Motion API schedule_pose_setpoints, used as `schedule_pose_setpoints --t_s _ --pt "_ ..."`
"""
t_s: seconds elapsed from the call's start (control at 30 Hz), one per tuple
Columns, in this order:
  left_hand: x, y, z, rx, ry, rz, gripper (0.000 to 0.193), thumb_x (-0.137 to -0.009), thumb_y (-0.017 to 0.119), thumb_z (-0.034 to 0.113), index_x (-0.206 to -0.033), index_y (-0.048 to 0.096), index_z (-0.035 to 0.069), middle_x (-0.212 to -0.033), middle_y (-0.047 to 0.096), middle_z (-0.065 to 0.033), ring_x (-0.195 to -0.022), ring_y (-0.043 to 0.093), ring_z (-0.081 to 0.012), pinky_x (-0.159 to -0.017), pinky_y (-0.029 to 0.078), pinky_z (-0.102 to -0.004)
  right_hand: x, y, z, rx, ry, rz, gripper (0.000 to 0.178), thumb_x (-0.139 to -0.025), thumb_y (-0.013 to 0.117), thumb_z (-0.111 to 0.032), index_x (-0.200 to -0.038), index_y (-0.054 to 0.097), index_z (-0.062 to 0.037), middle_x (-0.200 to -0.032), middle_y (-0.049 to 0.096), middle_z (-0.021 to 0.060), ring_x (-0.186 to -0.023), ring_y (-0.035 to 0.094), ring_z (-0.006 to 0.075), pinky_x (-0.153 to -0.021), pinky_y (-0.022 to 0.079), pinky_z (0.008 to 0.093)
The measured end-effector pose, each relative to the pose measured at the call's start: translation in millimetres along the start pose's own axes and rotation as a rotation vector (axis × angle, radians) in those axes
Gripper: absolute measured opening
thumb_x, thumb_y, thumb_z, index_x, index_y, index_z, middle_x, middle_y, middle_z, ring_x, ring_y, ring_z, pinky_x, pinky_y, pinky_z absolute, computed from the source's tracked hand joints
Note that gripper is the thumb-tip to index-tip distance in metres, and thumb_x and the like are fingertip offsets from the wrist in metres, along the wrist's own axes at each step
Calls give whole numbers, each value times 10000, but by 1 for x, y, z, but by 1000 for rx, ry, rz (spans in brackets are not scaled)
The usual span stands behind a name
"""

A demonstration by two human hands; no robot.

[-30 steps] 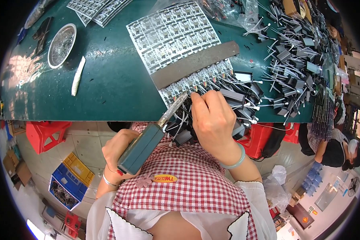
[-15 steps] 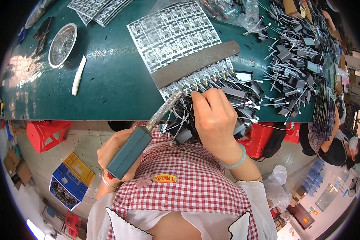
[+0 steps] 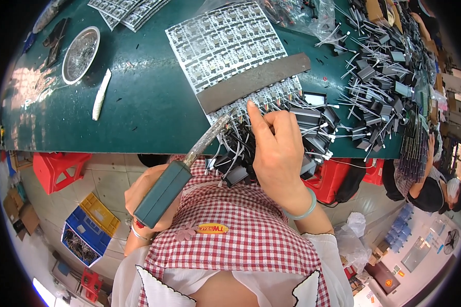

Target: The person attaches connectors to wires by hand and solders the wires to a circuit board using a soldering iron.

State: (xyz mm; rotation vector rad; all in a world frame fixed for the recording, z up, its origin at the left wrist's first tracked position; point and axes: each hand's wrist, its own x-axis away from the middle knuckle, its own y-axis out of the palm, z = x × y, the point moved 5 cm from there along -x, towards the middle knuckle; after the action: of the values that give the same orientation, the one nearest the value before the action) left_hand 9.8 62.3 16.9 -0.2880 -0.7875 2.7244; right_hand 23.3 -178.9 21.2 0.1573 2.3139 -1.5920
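Observation:
My left hand point(image 3: 138, 192) is wrapped round the green handle of a soldering iron point(image 3: 164, 194). The iron's long, worn metal shaft points up and right, its tip at the lower edge of a white sheet of small circuit boards point(image 3: 225, 41). My right hand point(image 3: 279, 158) is beside the tip, index finger stretched onto the lowest boards and the other fingers bent; I see nothing held in it. A flat brown bar point(image 3: 253, 82) lies across the sheet. Thin wires run from the sheet's edge to black rectangular housings point(image 3: 235, 174) partly beneath my right hand.
A big pile of black housings with white leads point(image 3: 379, 77) covers the table's right side. To the left are a metal bowl point(image 3: 81, 55) and a white stick point(image 3: 102, 94). More board sheets point(image 3: 133, 11) lie at the back. Red stools point(image 3: 59, 171) stand below the table edge.
My right index finger has straightened and reached forward onto the boards. The iron's tip has shifted slightly left. The board sheet and bar sit a little further right in view.

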Motion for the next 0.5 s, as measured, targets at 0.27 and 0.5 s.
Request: schedule_pose_setpoints --t_s 0.27,0.5 --pt "0 3 0 44 0 -13 325 -746 758 68 -1038 695 -60 -961 710 -177 -800 705 -273 -716 545 -341 3 2 6 -143 70 101 148 -756 686 20 -882 651 -50 -790 506 61 -717 542 240 -623 422 364" --pt "-3 7 1 60 66 -23 328 -750 756 39 -1050 688 -76 -967 706 -188 -773 703 -280 -695 546 -339 0 3 2 -76 64 120 113 -756 708 -5 -841 644 -43 -789 514 65 -713 550 233 -622 430 358"
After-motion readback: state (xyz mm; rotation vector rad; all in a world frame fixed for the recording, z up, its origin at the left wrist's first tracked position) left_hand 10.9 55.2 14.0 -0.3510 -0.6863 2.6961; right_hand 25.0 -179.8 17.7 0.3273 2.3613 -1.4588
